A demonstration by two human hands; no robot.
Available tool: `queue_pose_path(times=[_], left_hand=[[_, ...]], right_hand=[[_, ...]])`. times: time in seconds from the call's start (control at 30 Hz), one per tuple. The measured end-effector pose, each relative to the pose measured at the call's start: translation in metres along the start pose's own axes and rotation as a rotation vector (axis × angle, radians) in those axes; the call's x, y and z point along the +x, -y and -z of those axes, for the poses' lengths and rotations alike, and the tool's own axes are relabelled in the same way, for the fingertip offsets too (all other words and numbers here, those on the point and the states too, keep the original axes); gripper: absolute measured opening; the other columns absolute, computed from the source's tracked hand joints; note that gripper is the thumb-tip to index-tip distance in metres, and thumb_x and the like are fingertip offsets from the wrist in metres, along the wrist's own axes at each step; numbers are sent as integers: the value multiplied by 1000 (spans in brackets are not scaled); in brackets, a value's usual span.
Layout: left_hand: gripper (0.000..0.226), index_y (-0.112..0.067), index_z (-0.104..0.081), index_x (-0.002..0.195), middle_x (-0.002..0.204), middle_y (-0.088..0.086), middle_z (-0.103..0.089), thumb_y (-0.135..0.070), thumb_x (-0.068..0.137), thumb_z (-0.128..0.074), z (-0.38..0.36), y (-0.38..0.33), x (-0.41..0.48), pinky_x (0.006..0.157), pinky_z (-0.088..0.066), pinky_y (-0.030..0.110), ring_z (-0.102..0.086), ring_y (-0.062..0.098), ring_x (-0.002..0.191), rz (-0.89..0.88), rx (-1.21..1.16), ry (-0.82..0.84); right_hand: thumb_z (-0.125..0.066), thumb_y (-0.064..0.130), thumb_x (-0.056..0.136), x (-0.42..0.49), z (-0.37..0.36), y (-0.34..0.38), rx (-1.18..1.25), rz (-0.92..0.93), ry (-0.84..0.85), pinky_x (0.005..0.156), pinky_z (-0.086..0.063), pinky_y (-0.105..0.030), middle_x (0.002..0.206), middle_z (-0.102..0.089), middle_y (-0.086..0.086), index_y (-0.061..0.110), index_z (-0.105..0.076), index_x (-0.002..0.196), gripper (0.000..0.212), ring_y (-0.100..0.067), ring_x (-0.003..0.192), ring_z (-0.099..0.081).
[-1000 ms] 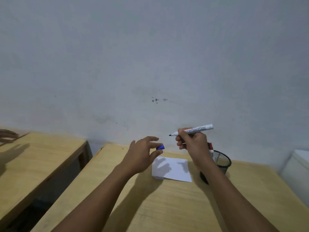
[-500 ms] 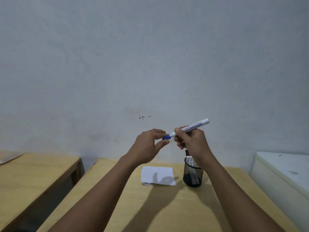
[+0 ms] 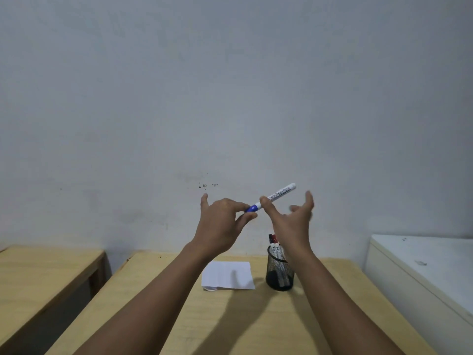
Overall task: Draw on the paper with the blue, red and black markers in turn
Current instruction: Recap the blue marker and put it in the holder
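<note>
The blue marker [image 3: 279, 193], a white barrel with a blue cap on its left end, is held in the air above the table. My left hand [image 3: 220, 221] pinches it at the cap. My right hand [image 3: 291, 221] is just right of it with fingers spread, and the thumb lies beside the barrel. The white paper [image 3: 227, 275] lies flat on the wooden table [image 3: 230, 319] below my hands. To its right a black mesh cup [image 3: 279, 278] holds the red marker [image 3: 275, 238] and the black marker [image 3: 270, 238] upright.
A second wooden table [image 3: 38, 272] stands to the left across a dark gap. A white cabinet top [image 3: 422, 265] borders the table on the right. A grey wall rises right behind the table.
The cap in my left hand has gone onto the marker's tip. My right hand has let go of the barrel and spread its fingers. The view has tilted upward.
</note>
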State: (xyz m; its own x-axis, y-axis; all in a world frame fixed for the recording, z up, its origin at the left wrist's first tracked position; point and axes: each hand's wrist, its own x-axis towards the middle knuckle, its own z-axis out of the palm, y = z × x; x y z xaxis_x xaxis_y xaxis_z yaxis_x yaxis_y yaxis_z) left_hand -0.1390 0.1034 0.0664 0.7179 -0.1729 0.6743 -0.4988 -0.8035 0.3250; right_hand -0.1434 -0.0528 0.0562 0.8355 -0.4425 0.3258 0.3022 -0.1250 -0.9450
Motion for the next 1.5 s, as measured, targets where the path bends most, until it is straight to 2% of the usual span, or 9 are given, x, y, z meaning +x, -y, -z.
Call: queue_pose_path(times=[0.07,0.17,0.27,0.37,0.53,0.83,0.97,1.27,1.5], left_hand=[[34,-34,-72,107,108,-10,-74,-56,93,-49,-3,-6,8,117,-11,55,-61,13,108,10,-8,4],[36,-32,-72,103,104,-10,-75,-57,94,-47,-14,-13,20,115,-15,56,-63,14,103,5,-3,40],[36,-30,-72,98,98,-9,-75,-56,94,-49,-32,-18,34,112,-21,57,-65,16,101,11,-16,78],[35,-29,-74,93,90,-8,-75,-56,92,-51,-54,-24,51,104,-34,56,-66,16,93,23,-75,112],[39,-30,-76,86,91,-10,-76,-64,82,-56,-93,-26,71,88,-50,52,-68,13,88,84,-268,176],[55,-23,-63,122,116,-6,-71,-61,83,-61,-171,9,66,101,-38,54,-61,21,110,343,-89,398],[33,-23,-75,102,100,-5,-76,-49,86,-64,-189,13,66,93,-44,51,-64,20,96,357,-132,439],[8,-34,-69,63,71,-12,-74,-41,68,-70,-213,11,74,87,-52,54,-71,15,81,415,-371,446],[5,-38,-64,68,77,-15,-72,-42,67,-65,-206,-3,74,93,-48,55,-68,13,86,421,-501,340]], right_hand=[[-87,52,71,2,3,-7,-112,73,-116,110,-32,-52,152,-33,-1,34,-16,158,114,-19,139,-37],[-75,45,86,11,13,-18,-333,254,-14,103,-26,-42,132,-50,17,37,-58,131,49,-12,131,-46],[-67,34,95,20,25,-31,-453,373,118,99,-25,-38,110,-64,23,39,-69,106,12,-5,109,-55],[-71,26,91,31,35,-42,-497,435,150,95,-26,-35,103,-66,21,45,-63,100,22,-1,94,-60],[-70,22,93,61,44,-67,-467,399,149,98,-49,-52,88,-66,24,35,-61,103,19,0,83,-64],[-62,20,98,103,51,-113,-651,243,245,105,-39,-48,80,-58,17,35,-44,140,48,-14,83,-64],[-58,29,100,104,52,-126,-774,236,275,93,-23,-35,78,-59,17,36,-48,136,39,-13,93,-65],[-55,31,100,111,52,-145,-803,148,317,91,-25,-37,89,-68,12,34,-53,131,31,-18,109,-57],[-44,21,101,112,54,-144,-791,104,279,100,-28,-42,113,-65,5,32,-59,129,34,-18,113,-58]])
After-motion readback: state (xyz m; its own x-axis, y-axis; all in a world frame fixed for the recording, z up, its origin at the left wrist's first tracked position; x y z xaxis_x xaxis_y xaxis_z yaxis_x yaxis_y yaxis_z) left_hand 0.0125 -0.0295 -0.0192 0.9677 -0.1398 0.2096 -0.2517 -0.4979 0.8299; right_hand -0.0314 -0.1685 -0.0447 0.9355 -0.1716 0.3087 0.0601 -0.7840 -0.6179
